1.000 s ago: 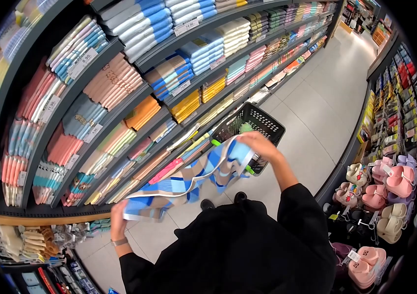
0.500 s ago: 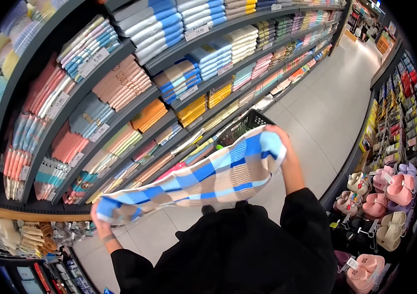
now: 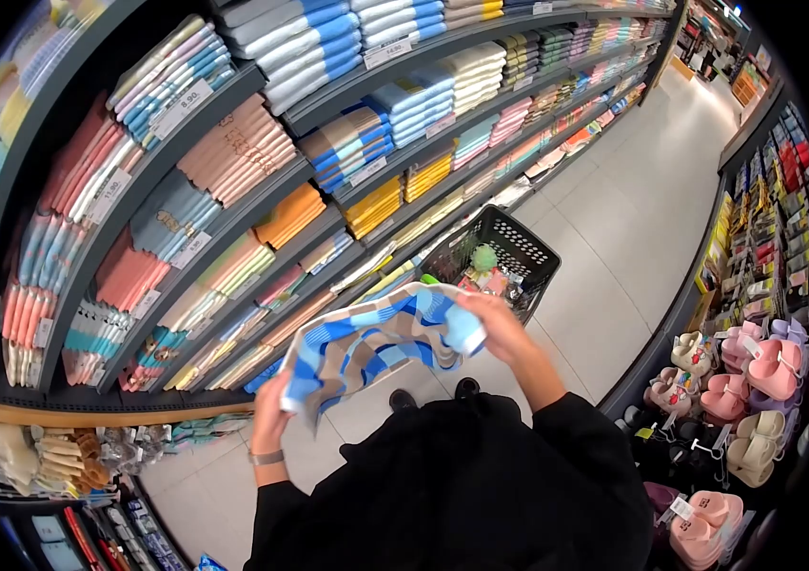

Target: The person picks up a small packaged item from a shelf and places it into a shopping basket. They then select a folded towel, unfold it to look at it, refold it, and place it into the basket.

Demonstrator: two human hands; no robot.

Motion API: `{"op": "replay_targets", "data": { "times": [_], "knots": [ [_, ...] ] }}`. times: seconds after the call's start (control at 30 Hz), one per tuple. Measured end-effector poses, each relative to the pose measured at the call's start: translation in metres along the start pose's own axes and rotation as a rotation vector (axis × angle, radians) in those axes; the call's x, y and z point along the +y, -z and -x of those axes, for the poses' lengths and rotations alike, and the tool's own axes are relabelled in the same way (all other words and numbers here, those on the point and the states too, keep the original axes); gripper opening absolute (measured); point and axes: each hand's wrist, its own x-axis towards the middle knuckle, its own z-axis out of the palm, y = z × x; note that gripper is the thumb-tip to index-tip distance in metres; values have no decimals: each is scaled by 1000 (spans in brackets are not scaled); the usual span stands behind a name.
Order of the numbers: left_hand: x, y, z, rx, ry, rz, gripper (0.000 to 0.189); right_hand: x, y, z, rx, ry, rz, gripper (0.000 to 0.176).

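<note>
A checked towel (image 3: 376, 335) in blue, light blue, brown and cream hangs between my two hands, sagging in loose folds. My left hand (image 3: 274, 411), with a band at its wrist, grips the towel's left end. At the other end, my right hand (image 3: 497, 328) is closed round a bunched light blue corner. Just beyond the right hand, a black shopping basket (image 3: 530, 257) stands on the floor. Inside it lie a green spiky ball (image 3: 484, 258) and some packaged items that I cannot make out. A stack of similar checked towels (image 3: 347, 145) sits on the shelf ahead.
Shelves of folded towels (image 3: 237, 152) with price labels run along the left and front. Slippers (image 3: 774, 367) hang on a rack at the right, below packaged goods (image 3: 761, 238). Brushes (image 3: 52, 452) hang at the lower left. A tiled aisle floor (image 3: 614, 209) leads away ahead.
My hands have come closer together, so the stretched towel now sags and folds. The right hand moved left and down, the left hand moved right. More of the basket shows.
</note>
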Motion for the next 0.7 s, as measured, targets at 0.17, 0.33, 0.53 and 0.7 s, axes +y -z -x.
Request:
{"op": "replay_targets", "data": {
  "times": [0.17, 0.33, 0.53, 0.7],
  "knots": [
    [-4, -111, 1, -251, -328, -383, 31, 34, -41, -9, -129, -33, 318, 26],
    [-12, -166, 5, -296, -531, -476, 28, 56, -56, -15, -219, 173, 348, 22],
    [-4, -168, 12, -320, -475, -260, 22, 45, -73, 17, -224, 188, -89, 23],
    [0, -174, 17, -405, -584, -136, 27, 53, -70, 20, -261, 294, -59, 29]
  ]
}}
